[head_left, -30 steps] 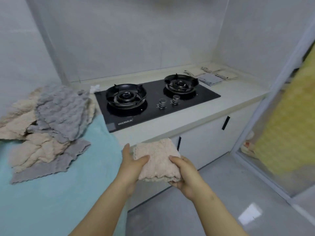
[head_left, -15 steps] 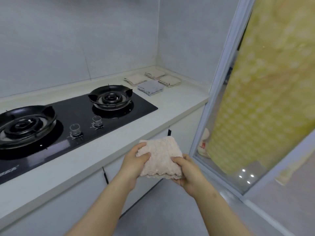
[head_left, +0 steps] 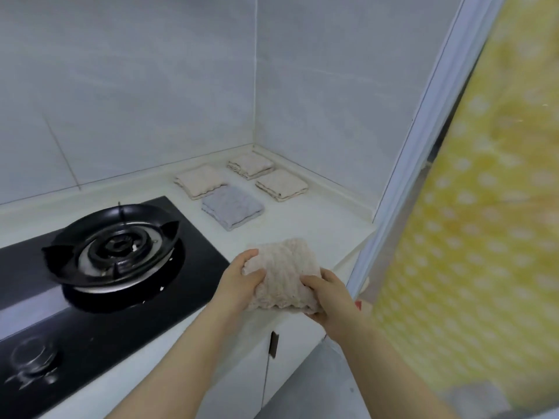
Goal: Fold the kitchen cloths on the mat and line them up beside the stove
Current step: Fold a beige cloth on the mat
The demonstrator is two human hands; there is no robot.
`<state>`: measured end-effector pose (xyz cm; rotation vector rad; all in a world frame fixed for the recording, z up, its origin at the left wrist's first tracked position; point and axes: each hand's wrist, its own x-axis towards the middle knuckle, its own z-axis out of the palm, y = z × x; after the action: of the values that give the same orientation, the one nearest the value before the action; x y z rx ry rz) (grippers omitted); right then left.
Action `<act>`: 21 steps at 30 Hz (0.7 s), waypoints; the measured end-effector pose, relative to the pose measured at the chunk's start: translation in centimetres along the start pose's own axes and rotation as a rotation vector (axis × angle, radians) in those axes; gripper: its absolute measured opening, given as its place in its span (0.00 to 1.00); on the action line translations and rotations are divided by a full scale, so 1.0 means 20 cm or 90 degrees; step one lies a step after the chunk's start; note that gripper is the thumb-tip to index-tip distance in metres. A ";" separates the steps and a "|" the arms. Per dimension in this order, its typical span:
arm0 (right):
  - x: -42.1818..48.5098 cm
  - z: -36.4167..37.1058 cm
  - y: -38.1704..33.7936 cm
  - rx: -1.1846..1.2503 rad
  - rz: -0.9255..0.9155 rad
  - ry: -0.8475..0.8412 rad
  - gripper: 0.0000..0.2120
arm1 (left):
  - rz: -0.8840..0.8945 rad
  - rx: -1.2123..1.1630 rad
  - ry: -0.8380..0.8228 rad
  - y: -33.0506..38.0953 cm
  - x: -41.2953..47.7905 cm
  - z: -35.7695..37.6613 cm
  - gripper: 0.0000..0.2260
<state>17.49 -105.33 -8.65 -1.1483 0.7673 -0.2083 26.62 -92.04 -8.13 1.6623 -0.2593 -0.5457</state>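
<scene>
a: fingers first. left?
b: left hand (head_left: 242,282) is curled onto the left edge of the held beige cloth (head_left: 284,273). thumb lies on the top face, the other fingers (head_left: 248,256) hook over the far-left corner. gripping.
a: right?
b: right hand (head_left: 329,300) pinches the near-right corner, thumb on top, the rest tucked under and hidden. both hands are on the one cloth.
a: cloth look?
b: folded to a thick square pad with a nubby waffle texture and a scalloped near edge. it bulges a bit in the middle.
a: where is it?
b: over the front part of the white counter (head_left: 305,228), just right of the black stove (head_left: 193,267) and nearer the camera than the grey cloth (head_left: 232,207). can't tell if its underside touches the counter.
a: others?
b: four folded ones lie flat in the back corner. the grey one is nearest the stove, and three beige ones sit behind it: left beige (head_left: 201,181), corner beige (head_left: 251,165), right beige (head_left: 282,185). close together, mostly not overlapping.
a: surroundings?
b: a burner (head_left: 112,246) sits left of the hands, with a blurred knob (head_left: 33,356) at the lower left. a cabinet handle (head_left: 273,344) shows below the counter and a yellow dotted curtain (head_left: 484,237) hangs at the right.
</scene>
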 end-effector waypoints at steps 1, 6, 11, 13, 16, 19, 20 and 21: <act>0.08 -0.01 -0.03 -0.002 0.000 -0.005 0.15 | -0.010 0.001 -0.002 0.01 0.07 0.02 0.17; 0.48 -0.07 -0.19 -0.032 -0.015 0.005 0.16 | -0.071 -0.031 -0.010 0.05 0.43 0.10 0.18; 0.89 -0.21 -0.34 -0.056 0.013 0.002 0.16 | -0.082 -0.015 -0.004 0.05 0.78 0.31 0.17; 1.06 -0.29 -0.40 -0.070 0.027 -0.006 0.15 | -0.087 -0.035 0.018 0.04 0.91 0.43 0.18; 1.26 -0.42 -0.49 -0.059 0.053 -0.016 0.05 | -0.107 -0.079 0.065 0.04 1.07 0.62 0.21; 1.42 -0.52 -0.55 0.000 0.099 -0.037 0.02 | -0.114 -0.101 0.121 0.02 1.22 0.77 0.22; 1.47 -0.54 -0.57 0.009 0.115 -0.044 0.02 | -0.114 -0.110 0.139 0.02 1.26 0.81 0.23; 1.51 -0.56 -0.58 0.015 0.129 -0.047 0.03 | -0.115 -0.121 0.157 0.02 1.29 0.85 0.24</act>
<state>35.01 -134.25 -13.78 -1.0430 0.8084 -0.0056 40.55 -118.94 -14.42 1.5571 0.1215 -0.4785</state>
